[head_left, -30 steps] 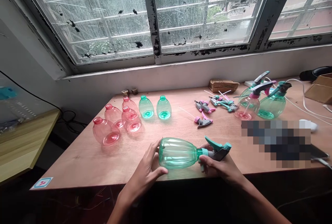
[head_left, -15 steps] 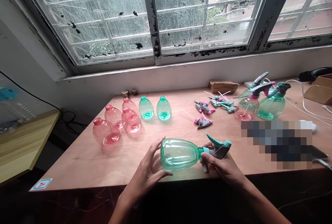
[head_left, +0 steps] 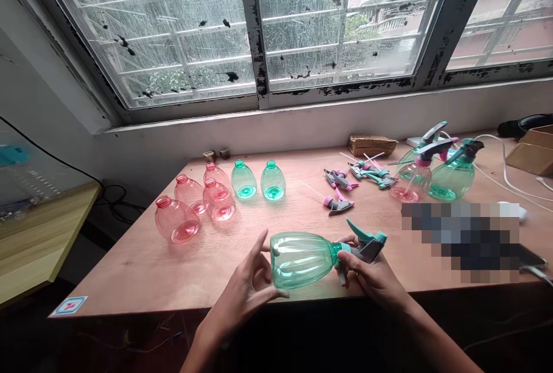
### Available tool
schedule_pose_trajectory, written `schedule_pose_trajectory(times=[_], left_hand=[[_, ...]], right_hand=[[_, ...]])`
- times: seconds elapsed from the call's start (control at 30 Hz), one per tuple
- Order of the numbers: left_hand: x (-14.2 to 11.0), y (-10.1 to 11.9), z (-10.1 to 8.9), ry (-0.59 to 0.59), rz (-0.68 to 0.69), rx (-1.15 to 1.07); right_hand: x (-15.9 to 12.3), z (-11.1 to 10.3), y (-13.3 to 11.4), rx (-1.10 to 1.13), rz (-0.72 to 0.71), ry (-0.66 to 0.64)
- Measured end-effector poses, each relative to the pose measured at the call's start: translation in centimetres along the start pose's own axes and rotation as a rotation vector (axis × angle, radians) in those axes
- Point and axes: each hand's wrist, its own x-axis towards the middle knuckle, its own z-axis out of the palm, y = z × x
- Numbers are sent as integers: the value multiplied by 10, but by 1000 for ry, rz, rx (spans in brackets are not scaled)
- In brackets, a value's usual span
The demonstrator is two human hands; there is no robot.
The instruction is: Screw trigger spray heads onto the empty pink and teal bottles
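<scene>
A translucent green spray bottle (head_left: 302, 261) lies sideways above the table's front edge, with a teal and grey spray head fitted on its neck. My right hand (head_left: 363, 266) is closed around the collar, thumb in front and fingers partly hidden behind. At the bottle's base, my left hand (head_left: 250, 281) cups the bottom end; its thumb is under the lower edge, its index finger is lifted off to the side, and other fingers curl behind. The teal trigger (head_left: 358, 230) points up and away from the hands.
Several pink bottles (head_left: 177, 220) and two green bottles (head_left: 273, 180) without heads stand at the left and centre. Loose spray heads (head_left: 339, 205) lie right of centre. Finished-looking spray bottles (head_left: 453, 174) stand at the right, near a cardboard box (head_left: 533, 151), cables and a blurred patch.
The bottle has shifted slightly right and its base dips a little lower. The trigger end has risen. My left index finger has come away from the bottle's upper edge.
</scene>
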Motion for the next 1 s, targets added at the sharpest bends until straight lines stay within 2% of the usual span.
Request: schedule_pose_trajectory(times=[0.2,0.4,0.47,0.57,0.63,0.73,0.83,1.0], left_hand=[[0,12,1,-76,-66,-39],[3,11,2,-72,-78,60],[3,12,1,-41,-40,112],[2,12,-1,51,98,197],[1,11,-2,35,132,183],[0,9,-4,-33,69,111],[1,10,-4,-39,24,137],[5,12,1,-36,36,167]], right_hand=[[-1,-1,0,-13,0,-8],[-2,-1,-1,-10,8,-5],[-2,-1,-1,-14,10,-10],[-2,-1,-1,-19,21,-31],[-3,-1,0,-15,26,-44],[-3,-1,0,-13,22,-38],[-3,-1,0,-23,10,-31],[0,-1,0,2,-19,-19]])
